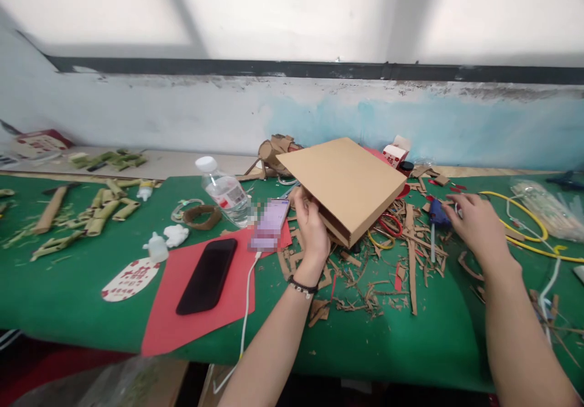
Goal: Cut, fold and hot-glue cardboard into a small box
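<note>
- The left grip (312, 221) is grasping a brown cardboard box (344, 185) by its left side; some of the fingers are hidden under the top panel.
- The box sits in the middle of the view, tilted above the green counter (374, 349), one corner pointing toward the person.
- A dark beaded bracelet (302, 286) circles the left wrist.
- The right grip (481, 227) is at a blue glue gun (438, 212), thumb and fingertips right by its body; I cannot tell whether they are clasped on it or loose.
- The glue gun's pale stem (432, 243) points toward the near edge of the counter.
- Cardboard scraps (410, 255), strips and shreds, lie scattered below the box and between the two arms.
- Just beside the box's near corner is a red loop (398, 227).
- To the right of the right grip, a yellow cord (531, 238) curves near a clear bag of thin sticks (545, 206).
- Left of the box stand a clear water bottle (230, 195) with a white cap and a lit phone (272, 221), partly blurred, with a white cable (247, 300) at its lower end.
- A black phone (207, 276) rests on a red sheet (164, 306).
- Farther left are an oval card (131, 280), a hammer (51, 209) and green stalk pieces (103, 217).
</note>
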The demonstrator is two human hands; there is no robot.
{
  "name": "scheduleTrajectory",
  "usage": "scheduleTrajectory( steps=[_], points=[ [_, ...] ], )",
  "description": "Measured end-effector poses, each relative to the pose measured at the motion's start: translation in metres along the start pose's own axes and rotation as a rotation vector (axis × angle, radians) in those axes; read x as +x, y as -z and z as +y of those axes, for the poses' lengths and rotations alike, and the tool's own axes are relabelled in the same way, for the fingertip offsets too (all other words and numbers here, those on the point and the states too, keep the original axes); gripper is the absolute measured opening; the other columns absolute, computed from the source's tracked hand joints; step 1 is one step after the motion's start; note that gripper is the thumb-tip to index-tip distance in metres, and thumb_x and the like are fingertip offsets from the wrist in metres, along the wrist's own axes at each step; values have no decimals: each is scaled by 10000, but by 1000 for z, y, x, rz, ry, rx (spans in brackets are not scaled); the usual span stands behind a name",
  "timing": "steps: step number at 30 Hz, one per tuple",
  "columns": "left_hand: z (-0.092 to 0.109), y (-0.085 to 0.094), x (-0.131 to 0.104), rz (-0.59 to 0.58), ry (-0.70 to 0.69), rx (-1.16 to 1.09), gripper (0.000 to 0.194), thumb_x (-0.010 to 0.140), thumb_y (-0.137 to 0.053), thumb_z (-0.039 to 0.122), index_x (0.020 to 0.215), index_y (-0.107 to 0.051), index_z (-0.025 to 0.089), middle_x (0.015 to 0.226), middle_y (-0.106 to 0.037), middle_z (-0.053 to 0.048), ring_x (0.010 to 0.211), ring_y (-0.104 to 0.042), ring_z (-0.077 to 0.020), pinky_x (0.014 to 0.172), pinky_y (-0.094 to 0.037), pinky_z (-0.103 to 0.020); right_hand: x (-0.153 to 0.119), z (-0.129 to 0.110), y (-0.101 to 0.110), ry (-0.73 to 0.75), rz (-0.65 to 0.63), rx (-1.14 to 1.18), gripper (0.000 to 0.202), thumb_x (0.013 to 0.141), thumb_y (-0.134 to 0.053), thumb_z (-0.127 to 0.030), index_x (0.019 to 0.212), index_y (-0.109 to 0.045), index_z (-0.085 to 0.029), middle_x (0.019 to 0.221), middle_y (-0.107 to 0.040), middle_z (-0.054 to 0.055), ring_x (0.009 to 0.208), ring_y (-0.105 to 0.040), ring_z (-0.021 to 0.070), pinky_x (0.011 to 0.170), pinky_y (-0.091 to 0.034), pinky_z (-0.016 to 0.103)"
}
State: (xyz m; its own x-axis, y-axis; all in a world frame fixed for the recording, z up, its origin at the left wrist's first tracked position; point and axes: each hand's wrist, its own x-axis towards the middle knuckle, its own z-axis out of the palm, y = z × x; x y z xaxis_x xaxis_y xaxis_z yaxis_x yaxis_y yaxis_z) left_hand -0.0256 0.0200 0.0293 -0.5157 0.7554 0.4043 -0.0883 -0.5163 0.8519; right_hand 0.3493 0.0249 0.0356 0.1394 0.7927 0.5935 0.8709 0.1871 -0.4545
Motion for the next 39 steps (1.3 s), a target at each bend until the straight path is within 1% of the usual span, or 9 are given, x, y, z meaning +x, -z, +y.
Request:
scheduleTrajectory(
  steps=[3,7,11,17,23,28,30,33,39],
  points=[
    [3,-3,-2,-43,4,-26,366,1048,-588,421,1384,-597,279,1386,-672,-86,1328,-643,-257,1116,-556,-419,7,-49,-10,-27,59,260,500,1067,-544,-636,1413,-697,-309,1361,-745,106,1219,-706,322,1141,-529,554],
    [6,-5,-7,-142,38,-66,208,1010,-561,286,1198,-640,245,1200,-712,-57,1131,-679,-220,1017,-562,-354,6,-76,-38,-128,63,504,573,1065,-507,-705,1450,-664,-310,1486,-703,92,1364,-666,310,1207,-495,551],
    [7,-5,-12,-265,62,-72,161,989,-528,239,1084,-657,238,1094,-705,-28,1040,-661,-204,967,-536,-317,-5,-62,-51,-249,6,585,664,1009,-580,-744,1459,-670,-264,1472,-716,129,1363,-670,331,1179,-525,530],
    [13,-2,-11,-333,57,-36,102,959,-560,241,911,-648,223,901,-636,-5,872,-592,-194,846,-511,-294,-8,-43,-37,-479,-153,640,629,870,-763,-749,1246,-801,-246,1337,-793,113,1236,-734,364,1030,-624,476],
    [21,4,-7,-411,104,-29,117,949,-587,281,876,-656,220,892,-640,-13,884,-601,-204,875,-531,-311,-11,-31,-27,-674,-326,846,737,813,-842,-742,1435,-700,-373,1293,-813,67,1007,-818,313,759,-709,431],
    [21,8,-4,-515,183,-30,145,925,-601,325,854,-675,223,890,-678,-26,921,-650,-238,927,-558,-359,-15,-37,-29,-757,-395,1040,583,749,-912,-705,1145,-808,-290,971,-849,88,751,-817,321,687,-721,492],
    [23,6,-2,-518,182,-17,163,930,-610,346,899,-706,217,986,-732,-51,1009,-679,-264,991,-563,-391,-14,-38,-33,-741,-351,1037,543,730,-932,-691,1063,-809,-280,895,-841,79,710,-809,309,684,-724,476],
    [28,1,-2,-486,228,-137,326,1007,-597,451,1200,-730,224,1307,-742,-109,1273,-673,-302,1129,-543,-459,-10,-34,-38,-738,-191,1014,564,724,-914,-731,1013,-794,-262,923,-841,92,803,-825,325,771,-731,492],
    [36,-9,-13,-577,330,-421,627,1013,-581,729,1522,-531,366,1678,-492,-109,1488,-572,-327,1105,-607,-533,-2,-36,-42,-541,299,1111,673,840,-789,-749,1273,-703,-241,1385,-753,95,1252,-749,316,1037,-674,518]
  ],
)
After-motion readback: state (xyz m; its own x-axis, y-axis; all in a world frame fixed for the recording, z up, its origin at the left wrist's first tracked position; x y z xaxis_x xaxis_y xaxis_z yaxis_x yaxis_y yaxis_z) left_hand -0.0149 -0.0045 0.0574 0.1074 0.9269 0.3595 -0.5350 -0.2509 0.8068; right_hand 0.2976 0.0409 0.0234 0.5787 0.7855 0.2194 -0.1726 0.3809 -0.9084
